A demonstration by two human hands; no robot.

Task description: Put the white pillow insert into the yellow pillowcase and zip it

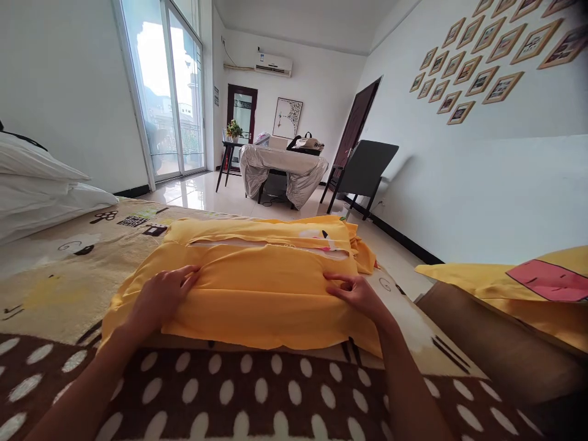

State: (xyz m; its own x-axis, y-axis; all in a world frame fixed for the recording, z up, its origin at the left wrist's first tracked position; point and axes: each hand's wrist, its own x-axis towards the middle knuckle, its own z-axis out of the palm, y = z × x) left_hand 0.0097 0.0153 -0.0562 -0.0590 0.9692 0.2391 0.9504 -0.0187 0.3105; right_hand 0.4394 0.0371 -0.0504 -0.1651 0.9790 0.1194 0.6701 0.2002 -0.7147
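Observation:
A yellow pillowcase (pixel 261 312) lies across the bed in front of me, plumped out by something inside. Along its far part runs a long slit, where a strip of white shows between the fabric edges. My left hand (pixel 168 294) holds the cloth near the left end, thumb and fingers drawn together on a fold. On the right side, my right hand (pixel 361 295) pinches the same fold between thumb and fingers. Bunched yellow fabric (pixel 362 248) sits at the far right end, and a bit of printed pattern shows near the slit.
Beneath is a patterned blanket (pixel 225 392), brown with pale spots near me and beige farther off. White bundles (pixel 37 184) are stacked at left. Another yellow printed cloth (pixel 478 288) lies at right over a brown surface. A covered table (pixel 285 159) and grey chair (pixel 367 168) stand beyond.

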